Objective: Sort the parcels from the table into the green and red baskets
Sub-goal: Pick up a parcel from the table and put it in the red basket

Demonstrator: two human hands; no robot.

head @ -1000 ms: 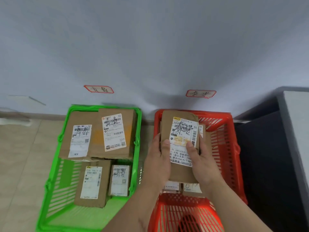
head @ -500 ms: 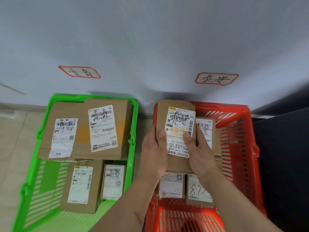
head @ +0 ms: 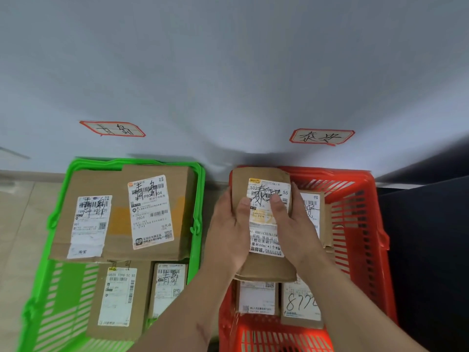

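Observation:
A brown cardboard parcel (head: 266, 265) with a white shipping label is held over the left part of the red basket (head: 360, 224). My left hand (head: 231, 232) grips its left edge, thumb on the label. My right hand (head: 297, 224) grips its right side, thumb also on the label. Under and beside it, three other parcels lie in the red basket, one marked with handwritten digits (head: 302, 303). The green basket (head: 200, 199) on the left holds several labelled parcels, the largest (head: 152, 214) lying on top at the back.
Both baskets stand on a tiled floor against a pale wall. Red-bordered handwritten tags are stuck on the wall, one (head: 113, 128) above the green basket and one (head: 321, 136) above the red. A dark surface (head: 429, 250) borders the red basket on the right.
The held parcel has stayed over the red basket's left part while the view drew closer to the baskets. My thumbs have slid further up the label.

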